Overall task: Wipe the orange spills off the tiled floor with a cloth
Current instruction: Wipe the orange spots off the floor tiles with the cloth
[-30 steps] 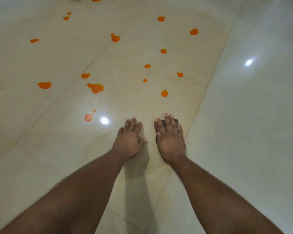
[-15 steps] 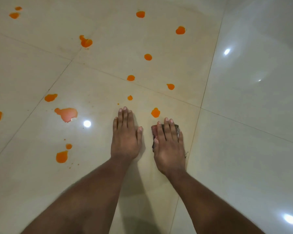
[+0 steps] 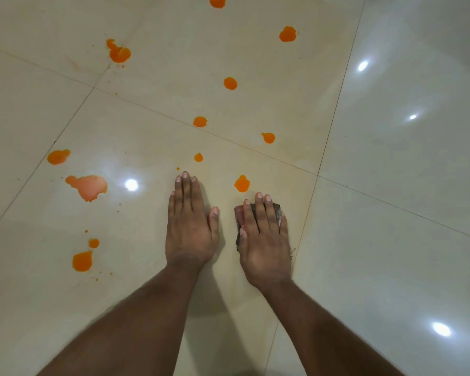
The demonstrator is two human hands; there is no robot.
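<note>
Pressing flat on the cloth [image 3: 276,211], my right hand [image 3: 265,240] covers most of it with straight fingers, nothing clenched; only dark edges show past the fingertips and thumb side. The cloth lies on the tiled floor [image 3: 391,213], just short of the nearest orange spill [image 3: 241,183], which sits ahead of the fingertips and apart from them. My left hand [image 3: 190,226] rests released, palm down on bare tile just beside the right one. Further spills scatter ahead and off to the left, including a pale smeared patch [image 3: 88,186].
</note>
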